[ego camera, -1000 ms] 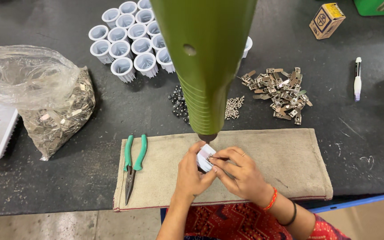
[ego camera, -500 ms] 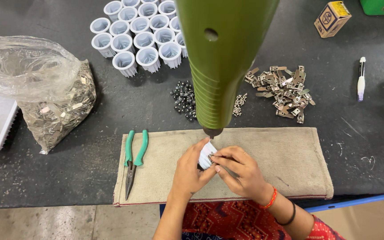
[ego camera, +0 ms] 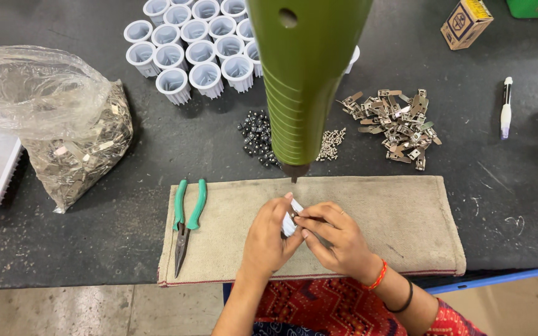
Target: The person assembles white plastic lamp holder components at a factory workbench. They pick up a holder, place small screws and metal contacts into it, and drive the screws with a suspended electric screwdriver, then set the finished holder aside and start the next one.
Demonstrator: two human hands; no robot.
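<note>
Meanwhile, both hands stay pinched on one small white part under the hanging green driver.

Compared with a second ago, little has shifted: the left hand (ego camera: pixel 268 239) and the right hand (ego camera: pixel 337 239) hold much as they did, pressed close together over the beige cloth mat (ego camera: pixel 400 218) on the table (ego camera: pixel 94 249), with only the view itself drifting a little. The small white part (ego camera: pixel 291 218) sits between the fingertips of both, the right hand's thumb and forefinger pinching at a tiny piece against it, too small to tell. The green driver (ego camera: pixel 303 81) has its tip just above the hands, not touching. It looks as though the fitting is in hand, not driven. Green-handled pliers (ego camera: pixel 187 218) lie untouched at the left of the mat.
</note>
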